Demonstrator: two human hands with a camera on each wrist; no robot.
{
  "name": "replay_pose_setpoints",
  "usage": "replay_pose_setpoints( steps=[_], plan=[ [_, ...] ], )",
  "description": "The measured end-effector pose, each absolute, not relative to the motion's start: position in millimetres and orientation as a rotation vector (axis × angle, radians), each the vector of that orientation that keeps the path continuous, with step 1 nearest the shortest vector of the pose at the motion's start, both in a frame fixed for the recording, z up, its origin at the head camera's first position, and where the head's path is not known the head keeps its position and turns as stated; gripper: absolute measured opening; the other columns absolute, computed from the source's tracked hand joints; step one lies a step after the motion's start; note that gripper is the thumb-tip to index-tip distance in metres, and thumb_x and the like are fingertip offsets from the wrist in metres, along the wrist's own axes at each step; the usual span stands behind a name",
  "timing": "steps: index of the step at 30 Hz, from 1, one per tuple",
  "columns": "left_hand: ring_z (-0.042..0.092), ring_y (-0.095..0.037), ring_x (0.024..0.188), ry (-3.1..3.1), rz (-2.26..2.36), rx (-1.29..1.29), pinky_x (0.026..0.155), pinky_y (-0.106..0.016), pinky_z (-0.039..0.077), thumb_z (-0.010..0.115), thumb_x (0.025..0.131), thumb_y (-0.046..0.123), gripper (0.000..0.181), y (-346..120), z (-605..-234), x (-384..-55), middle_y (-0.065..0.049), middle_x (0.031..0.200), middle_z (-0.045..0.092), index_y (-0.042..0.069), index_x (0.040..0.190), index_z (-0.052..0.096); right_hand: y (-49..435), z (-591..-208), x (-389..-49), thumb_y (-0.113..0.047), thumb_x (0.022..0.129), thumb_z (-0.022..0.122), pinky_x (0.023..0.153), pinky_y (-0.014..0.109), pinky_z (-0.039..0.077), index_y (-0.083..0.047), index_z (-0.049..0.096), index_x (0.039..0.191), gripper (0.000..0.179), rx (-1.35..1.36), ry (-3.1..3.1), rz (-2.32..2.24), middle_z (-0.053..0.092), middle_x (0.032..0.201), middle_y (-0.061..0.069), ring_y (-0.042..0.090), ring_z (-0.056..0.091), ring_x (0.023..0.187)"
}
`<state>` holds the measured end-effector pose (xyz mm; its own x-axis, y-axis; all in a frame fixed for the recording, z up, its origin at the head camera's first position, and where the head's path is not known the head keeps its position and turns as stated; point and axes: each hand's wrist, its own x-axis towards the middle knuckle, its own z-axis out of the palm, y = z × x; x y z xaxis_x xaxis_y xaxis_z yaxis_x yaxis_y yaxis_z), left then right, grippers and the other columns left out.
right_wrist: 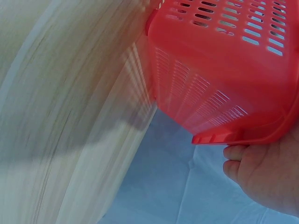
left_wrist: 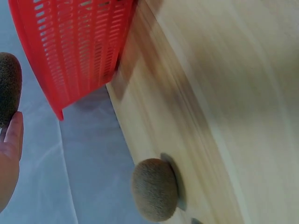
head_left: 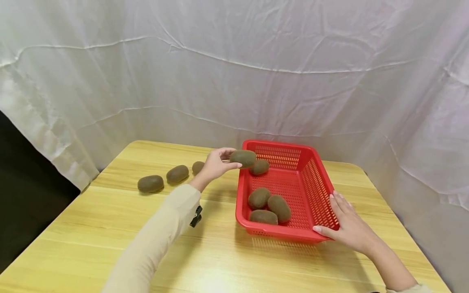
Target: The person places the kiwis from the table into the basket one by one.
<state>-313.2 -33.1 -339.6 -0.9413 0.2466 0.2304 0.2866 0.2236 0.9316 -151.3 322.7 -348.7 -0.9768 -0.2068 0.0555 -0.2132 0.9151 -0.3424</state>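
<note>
My left hand (head_left: 216, 165) holds a brown kiwi (head_left: 242, 158) between thumb and fingers, over the left rim of a red plastic basket (head_left: 282, 232). In the left wrist view the held kiwi (left_wrist: 9, 86) shows at the left edge, above the fingers (left_wrist: 14, 133). Inside the basket, one kiwi (head_left: 259, 167) lies toward the back, and three more sit together at the front left, among them an oblong one (head_left: 279, 208). With fingers extended, my right hand (head_left: 349, 226) rests on the basket's near right corner, its thumb across the front rim.
Left of the basket, three kiwis lie in a row on the wooden table (head_left: 91, 228): one at the left end (head_left: 150, 184), a middle one (head_left: 177, 174), and one (head_left: 198, 167) partly hidden by the left hand. A pale curtain (head_left: 220, 81) hangs behind the table.
</note>
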Motion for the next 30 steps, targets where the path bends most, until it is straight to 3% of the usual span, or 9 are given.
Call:
replay_pose_setpoints(
  steps=[16,30],
  plan=[
    [0.063,-0.025,0.101,-2.494,-1.633,-0.705,0.084,-0.028,0.054,0.077,0.074,0.010,0.046,10.4,-333.6,-313.9,-0.014,0.110,0.065,0.001,0.116,0.061,323.6,-349.8,-150.1,-0.052,0.080,0.063,0.112,0.061,0.006,0.006,0.008,0.146,0.104,0.332,-3.049,0.563,0.007,0.152,0.029,0.047,0.007,0.139],
    [0.059,-0.025,0.105,-2.668,-1.134,-0.877,0.092,-0.035,0.049,0.076,0.075,0.010,0.046,28.9,-341.5,-312.2,-0.015,0.115,0.063,-0.002,0.117,0.060,322.2,-348.9,-150.6,-0.053,0.080,0.063,0.112,0.062,0.007,0.006,0.007,0.146,0.105,0.321,-3.059,0.572,0.006,0.152,0.028,0.047,0.006,0.139]
  ],
)
